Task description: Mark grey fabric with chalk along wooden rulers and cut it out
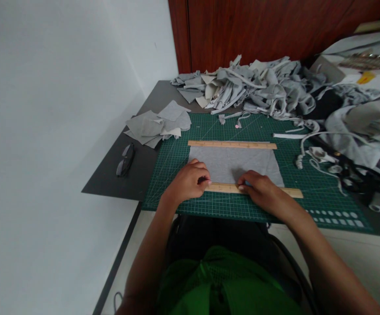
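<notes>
A grey fabric piece [232, 162] lies flat on the green cutting mat [209, 207]. One wooden ruler [232, 144] rests along its far edge, and a second wooden ruler [224, 187] along its near edge. My left hand [191, 178] is closed in a pinch at the left end of the near ruler, its fingers over the fabric's corner. My right hand [258, 188] is closed over the middle of that ruler, fingertips at its edge. A small blue thing [248, 183] shows between those fingers; its kind is not clear.
Grey fabric pieces [157, 124] and dark glasses [126, 159] lie at the left, near the white wall [61, 131]. A heap of fabric scraps [258, 85] fills the back. Black-handled scissors [357, 173] and more cloth [357, 127] are at the right.
</notes>
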The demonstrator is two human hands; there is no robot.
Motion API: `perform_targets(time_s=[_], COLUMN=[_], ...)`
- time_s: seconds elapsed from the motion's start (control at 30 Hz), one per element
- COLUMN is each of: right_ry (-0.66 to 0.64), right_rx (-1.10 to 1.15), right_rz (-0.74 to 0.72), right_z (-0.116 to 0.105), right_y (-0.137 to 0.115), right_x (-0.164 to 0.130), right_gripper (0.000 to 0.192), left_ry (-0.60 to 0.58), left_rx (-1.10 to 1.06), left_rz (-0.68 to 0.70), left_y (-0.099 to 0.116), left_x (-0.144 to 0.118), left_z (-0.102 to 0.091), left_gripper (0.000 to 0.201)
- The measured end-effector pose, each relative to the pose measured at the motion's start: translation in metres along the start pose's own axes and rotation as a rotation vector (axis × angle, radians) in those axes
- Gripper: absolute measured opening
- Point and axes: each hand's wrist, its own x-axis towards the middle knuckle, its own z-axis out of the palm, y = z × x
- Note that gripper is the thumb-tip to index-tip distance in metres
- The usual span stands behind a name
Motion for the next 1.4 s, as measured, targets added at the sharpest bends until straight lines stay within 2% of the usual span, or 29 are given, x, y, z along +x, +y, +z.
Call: perform_targets(time_s=[0.2,0.57,0.93,1.07,1.17,1.27,1.33,1.4], right_ry=[-0.019,-0.016,-0.017,-0.015,0.002,0.013,0.022,0.029], right_rx=[-0.06,-0.02,-0.012,0.012,0.015,0.017,0.015,0.009], right_rz=[-0.008,-0.044,-0.04,-0.041,-0.043,-0.044,-0.046,-0.049], right_z=[0.0,-0.004,-0.002,-0.004,-0.003,0.0,0.001,0.001], right_y=[0.001,-0.003,0.0,-0.002,-0.001,0.002,0.003,0.004], right_x=[0.0,0.0,0.0,0.001,0.002,0.001,0.001,0.0], right_gripper=[0.013,0.014,0.013,0.013,0.013,0.012,0.013,0.014], left_ry=[-0.026,-0.036,-0.029,-0.036,0.017,0.084,0.095,0.058], left_rx=[0.021,0.009,0.006,0.128,0.303,0.391,0.34,0.26], left_rz=[-0.056,-0.092,-0.077,-0.133,-0.201,-0.145,-0.077,-0.005], left_y=[0.0,0.001,-0.002,0.013,0.033,0.051,0.058,0.061], left_x=[-0.001,-0.001,-0.001,-0.001,0.002,0.008,0.012,0.014], left_z=[0.0,-0.001,0.0,-0.002,0.004,0.019,0.031,0.043], left_gripper=[0.011,0.011,0.012,0.013,0.015,0.011,0.013,0.016])
